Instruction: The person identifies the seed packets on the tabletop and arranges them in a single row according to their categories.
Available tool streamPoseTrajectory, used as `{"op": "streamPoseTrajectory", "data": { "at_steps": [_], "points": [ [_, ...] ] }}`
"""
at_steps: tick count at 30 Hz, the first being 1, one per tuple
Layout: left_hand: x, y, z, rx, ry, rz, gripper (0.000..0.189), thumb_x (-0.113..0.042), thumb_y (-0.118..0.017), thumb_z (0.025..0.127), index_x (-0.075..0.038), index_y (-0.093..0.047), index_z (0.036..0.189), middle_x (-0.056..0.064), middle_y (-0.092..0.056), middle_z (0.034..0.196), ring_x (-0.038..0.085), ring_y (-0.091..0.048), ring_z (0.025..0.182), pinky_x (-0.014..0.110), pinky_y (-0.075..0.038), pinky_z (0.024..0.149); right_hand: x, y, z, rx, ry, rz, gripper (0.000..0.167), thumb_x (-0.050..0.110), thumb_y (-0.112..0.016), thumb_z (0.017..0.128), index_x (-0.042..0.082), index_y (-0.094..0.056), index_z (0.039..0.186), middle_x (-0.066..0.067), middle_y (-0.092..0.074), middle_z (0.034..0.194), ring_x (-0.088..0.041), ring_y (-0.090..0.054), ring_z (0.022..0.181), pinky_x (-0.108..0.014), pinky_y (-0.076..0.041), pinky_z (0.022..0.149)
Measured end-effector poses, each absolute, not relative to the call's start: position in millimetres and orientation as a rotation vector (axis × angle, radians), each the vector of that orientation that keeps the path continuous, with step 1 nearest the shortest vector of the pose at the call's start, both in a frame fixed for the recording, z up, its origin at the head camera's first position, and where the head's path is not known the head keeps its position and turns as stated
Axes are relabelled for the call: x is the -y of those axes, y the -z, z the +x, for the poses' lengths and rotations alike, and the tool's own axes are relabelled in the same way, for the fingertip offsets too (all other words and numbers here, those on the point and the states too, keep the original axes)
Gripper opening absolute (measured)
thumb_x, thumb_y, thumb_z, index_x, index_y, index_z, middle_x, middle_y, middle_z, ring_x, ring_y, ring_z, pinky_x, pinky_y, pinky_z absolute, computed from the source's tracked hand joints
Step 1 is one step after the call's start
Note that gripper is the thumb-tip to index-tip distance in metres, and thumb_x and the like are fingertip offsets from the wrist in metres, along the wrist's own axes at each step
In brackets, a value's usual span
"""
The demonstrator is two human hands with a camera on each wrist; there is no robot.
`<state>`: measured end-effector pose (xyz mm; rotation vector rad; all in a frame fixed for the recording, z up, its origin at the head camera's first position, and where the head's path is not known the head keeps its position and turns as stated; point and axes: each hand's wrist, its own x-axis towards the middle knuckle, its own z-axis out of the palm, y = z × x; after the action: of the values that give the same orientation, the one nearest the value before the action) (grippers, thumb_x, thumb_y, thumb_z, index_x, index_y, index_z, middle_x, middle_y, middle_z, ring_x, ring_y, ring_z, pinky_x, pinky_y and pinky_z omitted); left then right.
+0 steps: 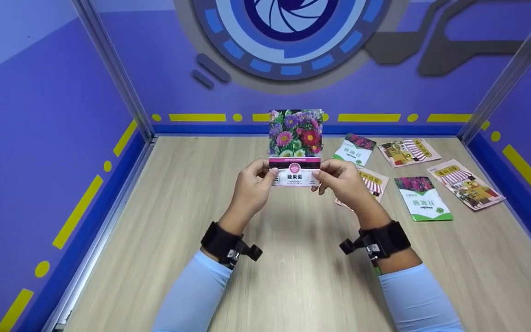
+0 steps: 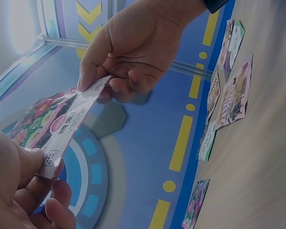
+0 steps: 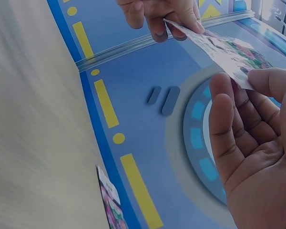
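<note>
Both hands hold up a flower seed packet (image 1: 295, 133), upright above the table, its picture of pink, purple and red daisy-like blooms facing the head camera. My left hand (image 1: 252, 185) pinches the lower left edge, thumb in front and fingers behind. At the opposite lower edge, my right hand (image 1: 346, 183) pinches it the same way. In the left wrist view the packet (image 2: 69, 121) slants between the two thumbs. A second flowery packet (image 2: 196, 204) lies on the table near the back wall; the held one hides it in the head view.
Right of the hands, green-and-white packets (image 1: 424, 198) and pink packets with a striped awning (image 1: 467, 184) lie spread on the wooden table (image 1: 284, 276). One awning packet (image 1: 374, 184) is partly under the right hand. Blue-purple walls (image 1: 155, 69) enclose the back and sides.
</note>
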<state>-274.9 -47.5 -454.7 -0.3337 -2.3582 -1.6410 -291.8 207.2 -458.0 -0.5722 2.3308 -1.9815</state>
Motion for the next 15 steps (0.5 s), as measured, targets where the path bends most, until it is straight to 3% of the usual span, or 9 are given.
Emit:
{"op": "streamPoseTrajectory", "data": {
  "at_steps": [9, 15],
  "points": [
    [47.5, 450.3, -271.0, 2.351, 1.645, -0.358, 0.012, -0.03, -0.063, 0.097, -0.019, -0.067, 0.096, -0.001, -0.062, 0.083, 0.015, -0.055, 0.08, 0.029, -0.045, 0.069, -205.9, 455.0, -288.0, -2.297, 2.052, -0.616, 0.026, 0.022, -0.068, 0.094, -0.003, -0.069, 0.1, -0.012, -0.073, 0.089, -0.032, -0.069, 0.066, -0.031, -0.058, 0.054],
    [47.3, 447.4, -268.8, 2.357, 1.645, -0.358, 0.01, -0.033, -0.064, 0.097, -0.023, -0.066, 0.095, -0.003, -0.062, 0.082, 0.014, -0.056, 0.079, 0.029, -0.046, 0.068, -205.4, 452.6, -286.0, -2.267, 2.096, -0.627, 0.024, 0.019, -0.069, 0.093, -0.005, -0.068, 0.099, -0.012, -0.073, 0.087, -0.043, -0.067, 0.067, -0.029, -0.056, 0.052]
  ]
}}
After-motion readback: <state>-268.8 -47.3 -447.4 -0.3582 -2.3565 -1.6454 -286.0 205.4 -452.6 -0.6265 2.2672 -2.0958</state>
